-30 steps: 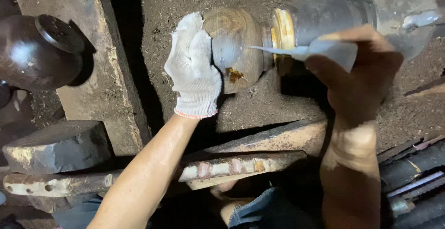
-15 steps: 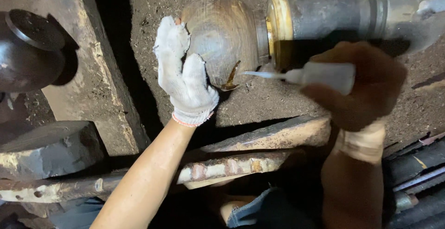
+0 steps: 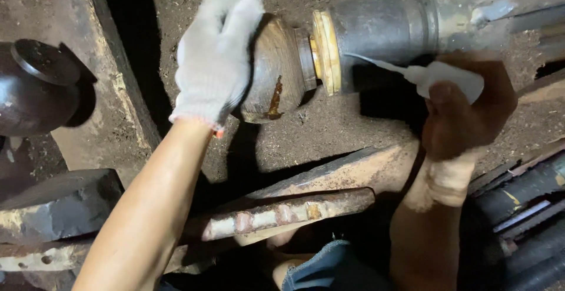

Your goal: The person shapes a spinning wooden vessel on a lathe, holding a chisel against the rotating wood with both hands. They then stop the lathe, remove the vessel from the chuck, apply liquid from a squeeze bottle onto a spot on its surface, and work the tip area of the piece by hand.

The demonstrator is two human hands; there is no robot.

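My left hand (image 3: 215, 61), in a white knit glove, cups the left end of a rounded brown wooden piece (image 3: 276, 73) with an orange crack down its side. The piece sits against a yellow wooden disc (image 3: 325, 52) on a dark metal lathe chuck (image 3: 376, 32). My right hand (image 3: 465, 111), bare with a wrapped wrist, grips a small white squeeze bottle (image 3: 444, 76). Its thin nozzle points left and reaches the chuck just right of the yellow disc.
A dark metal tailstock wheel (image 3: 35, 85) stands at the left. A rusty tool rest bar (image 3: 282, 211) lies below the workpiece. The lathe bed (image 3: 306, 150) is covered in sawdust. Metal bars (image 3: 524, 208) lie at the lower right.
The view has shifted, so the workpiece now sits more to the right. My gloved hand has wrapped further over the piece's end. The bottle has moved right and up, and its nozzle now meets the chuck.
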